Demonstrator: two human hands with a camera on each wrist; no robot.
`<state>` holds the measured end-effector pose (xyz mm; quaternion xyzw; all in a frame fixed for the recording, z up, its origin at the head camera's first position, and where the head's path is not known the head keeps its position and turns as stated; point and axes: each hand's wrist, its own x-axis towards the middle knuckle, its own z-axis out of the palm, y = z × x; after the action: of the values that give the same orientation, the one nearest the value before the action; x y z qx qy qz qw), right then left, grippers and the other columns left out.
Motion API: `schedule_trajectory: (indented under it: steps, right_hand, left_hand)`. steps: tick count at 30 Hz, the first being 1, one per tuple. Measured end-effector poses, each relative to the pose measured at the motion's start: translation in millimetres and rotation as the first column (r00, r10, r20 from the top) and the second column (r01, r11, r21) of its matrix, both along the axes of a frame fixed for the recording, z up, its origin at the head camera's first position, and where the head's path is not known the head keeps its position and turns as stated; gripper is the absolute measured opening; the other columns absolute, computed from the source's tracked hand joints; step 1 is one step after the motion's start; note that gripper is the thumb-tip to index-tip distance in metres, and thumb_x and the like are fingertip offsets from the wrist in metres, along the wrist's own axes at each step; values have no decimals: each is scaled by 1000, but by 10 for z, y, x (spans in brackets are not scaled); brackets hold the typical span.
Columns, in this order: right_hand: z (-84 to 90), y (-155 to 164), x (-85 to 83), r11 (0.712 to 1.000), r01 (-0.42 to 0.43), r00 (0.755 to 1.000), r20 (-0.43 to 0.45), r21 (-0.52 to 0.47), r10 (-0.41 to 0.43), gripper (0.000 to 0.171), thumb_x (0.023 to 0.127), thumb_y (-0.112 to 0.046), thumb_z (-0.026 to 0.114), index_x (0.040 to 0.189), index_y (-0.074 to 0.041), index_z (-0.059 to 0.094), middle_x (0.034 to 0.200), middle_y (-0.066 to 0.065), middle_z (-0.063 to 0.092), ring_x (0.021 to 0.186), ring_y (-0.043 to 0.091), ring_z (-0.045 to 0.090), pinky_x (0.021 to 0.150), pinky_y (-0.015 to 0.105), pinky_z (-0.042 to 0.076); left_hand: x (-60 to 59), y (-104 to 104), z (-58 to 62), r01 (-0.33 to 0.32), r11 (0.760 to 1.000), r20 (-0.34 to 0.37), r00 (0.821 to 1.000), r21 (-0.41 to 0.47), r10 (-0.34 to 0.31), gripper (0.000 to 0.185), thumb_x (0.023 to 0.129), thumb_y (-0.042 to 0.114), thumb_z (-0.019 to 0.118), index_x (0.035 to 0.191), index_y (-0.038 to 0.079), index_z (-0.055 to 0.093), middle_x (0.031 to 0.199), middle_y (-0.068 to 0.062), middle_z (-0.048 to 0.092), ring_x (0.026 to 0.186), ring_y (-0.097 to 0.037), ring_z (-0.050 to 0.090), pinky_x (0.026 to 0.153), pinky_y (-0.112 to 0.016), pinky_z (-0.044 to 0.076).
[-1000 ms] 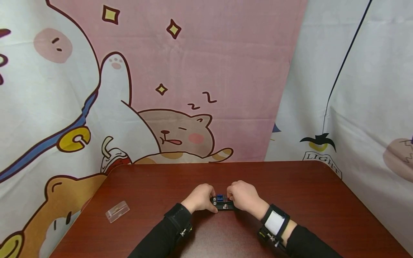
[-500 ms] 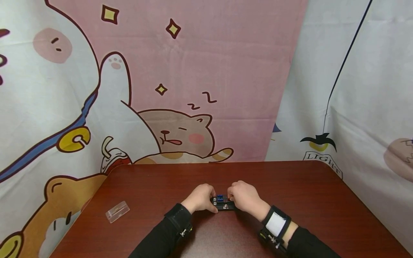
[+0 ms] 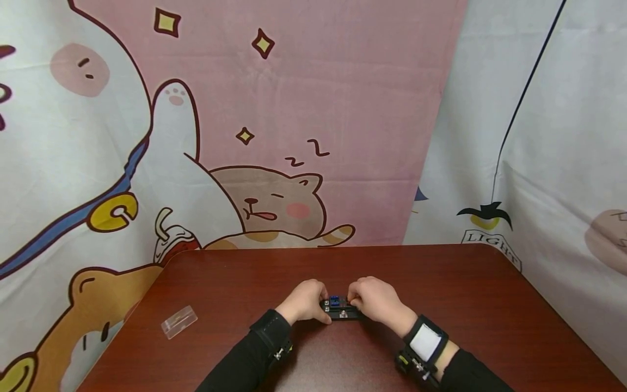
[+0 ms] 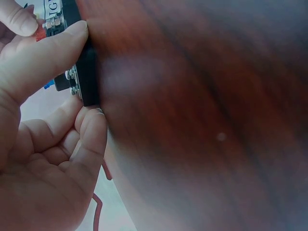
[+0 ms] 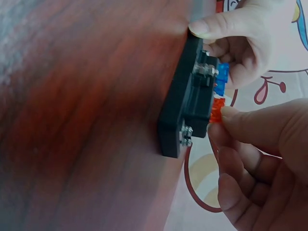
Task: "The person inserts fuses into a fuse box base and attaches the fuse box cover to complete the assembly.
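Observation:
A black fuse block (image 3: 345, 314) sits on the table in front of me, with metal screw terminals along it. My left hand (image 3: 305, 301) grips its left end, the thumb along the near side and fingers behind. In the right wrist view, blue blade fuses (image 5: 222, 78) stand in the block beside a red blade fuse (image 5: 217, 109). My right hand (image 3: 377, 300) pinches that red fuse between thumb and index finger, at the block's top. In the left wrist view the red fuse is mostly hidden behind the hands.
A clear plastic cover (image 3: 179, 322) lies on the left of the brown table (image 3: 235, 348). Behind the table hangs a cloth (image 3: 372, 120) printed with cartoon animals. Both wrists wear black straps with small cameras.
My right hand has shifted slightly to the right and its wrist has turned a little. The left hand and the fuse block stay nearly in place.

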<state>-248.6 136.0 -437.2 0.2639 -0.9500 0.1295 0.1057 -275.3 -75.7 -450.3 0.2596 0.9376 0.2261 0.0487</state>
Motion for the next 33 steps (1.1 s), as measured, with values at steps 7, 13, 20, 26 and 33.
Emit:
schedule_trajectory:
  steps: [7, 13, 20, 26, 33]
  right_hand:
    - [30, 84, -27, 998, 30, 999, 40, -47, -28, 15, 78, -20, 85, 83, -20, 70, 77, -10, 61, 72, 11, 56, 59, 30, 47]
    - [13, 138, -46, 998, 58, 994, 95, -21, -55, 21, 74, -24, 87, 87, -19, 72, 81, -8, 61, 76, 12, 56, 65, 34, 48]
    - [-9, 191, -33, 999, 50, 988, 148, -17, -47, 28, 73, -27, 88, 94, -15, 74, 89, -4, 66, 83, 16, 58, 72, 38, 50]
    - [-30, 219, -21, 999, 42, 981, 192, -18, -38, 32, 72, -27, 89, 97, -14, 73, 89, -4, 64, 84, 17, 58, 73, 40, 50]
    - [-77, 226, -20, 999, 36, 979, 204, -20, -31, 37, 70, -28, 90, 98, -12, 73, 87, -3, 63, 83, 17, 58, 73, 41, 50]
  left_hand:
    - [15, 6, 18, -7, 1000, 4, 1000, -3, 7, 44, 60, 29, 96, 87, 10, 67, 81, 5, 59, 73, -10, 52, 71, -28, 46]
    - [23, 5, 12, -9, 1000, 3, 1000, -8, 9, 44, 60, 30, 96, 88, 9, 68, 82, 4, 59, 75, -11, 53, 72, -29, 47]
    - [21, 3, 7, -3, 1000, -11, 1000, -10, 3, 44, 60, 31, 96, 87, 10, 68, 83, 4, 59, 76, -11, 53, 73, -30, 47]
    - [19, 1, 10, -6, 1000, -6, 1000, -11, 6, 45, 60, 31, 96, 88, 9, 69, 82, 5, 59, 76, -11, 52, 72, -30, 47]
    - [23, 5, 5, -1, 1000, -12, 1000, -6, 1, 45, 60, 31, 96, 88, 9, 68, 82, 4, 59, 75, -10, 52, 72, -29, 47]
